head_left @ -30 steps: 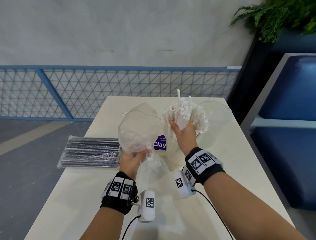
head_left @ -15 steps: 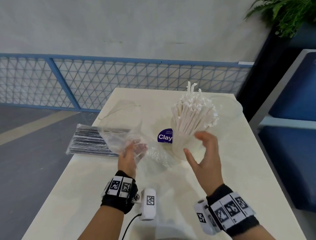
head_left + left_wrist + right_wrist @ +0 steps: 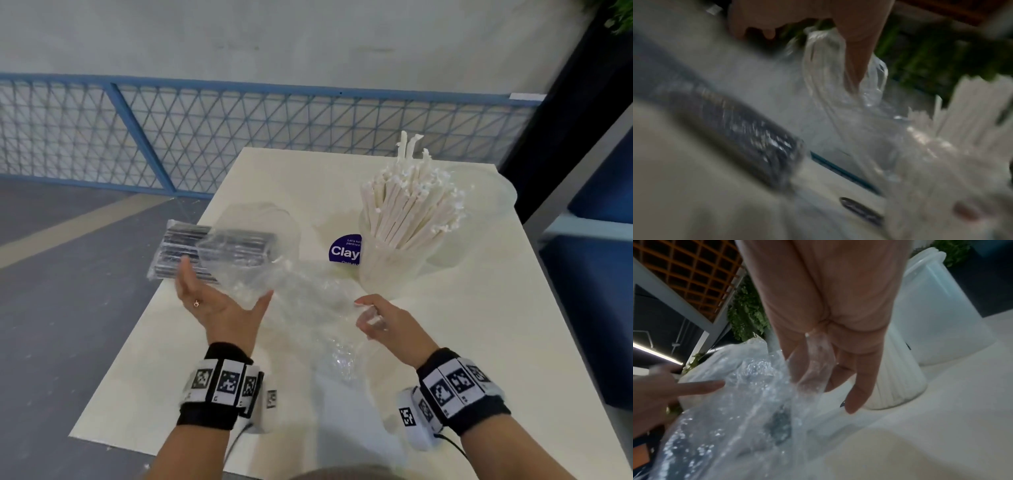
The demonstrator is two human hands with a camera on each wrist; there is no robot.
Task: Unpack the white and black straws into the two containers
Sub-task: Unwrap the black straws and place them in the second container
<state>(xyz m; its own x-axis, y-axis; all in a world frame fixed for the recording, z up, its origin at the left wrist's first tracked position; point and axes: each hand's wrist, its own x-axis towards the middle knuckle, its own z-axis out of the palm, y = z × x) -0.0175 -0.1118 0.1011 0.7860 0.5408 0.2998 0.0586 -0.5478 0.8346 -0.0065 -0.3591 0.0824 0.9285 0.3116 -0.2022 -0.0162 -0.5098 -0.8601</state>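
White straws [image 3: 409, 209] stand upright in a clear ribbed container [image 3: 387, 270] at the table's far right; the container also shows in the right wrist view [image 3: 898, 379]. A second, empty clear container [image 3: 493, 192] stands just behind it. The sealed pack of black straws [image 3: 181, 248] lies at the table's left edge. An empty clear plastic bag [image 3: 284, 284] stretches between my hands. My left hand [image 3: 222, 294] is palm up with straight fingers, the bag resting against it. My right hand [image 3: 368, 313] pinches the bag's other end [image 3: 818, 356].
A round blue label [image 3: 346, 251] lies on the cream table [image 3: 479, 342] beside the straw container. A blue mesh railing [image 3: 171, 137] runs behind the table. The floor drops away at the left, and a dark blue bench [image 3: 603, 274] stands to the right.
My right hand let go of the white straws, which now stand in the container, and came down to pinch the bag. My left hand opened and carried the bag left, over the black pack.
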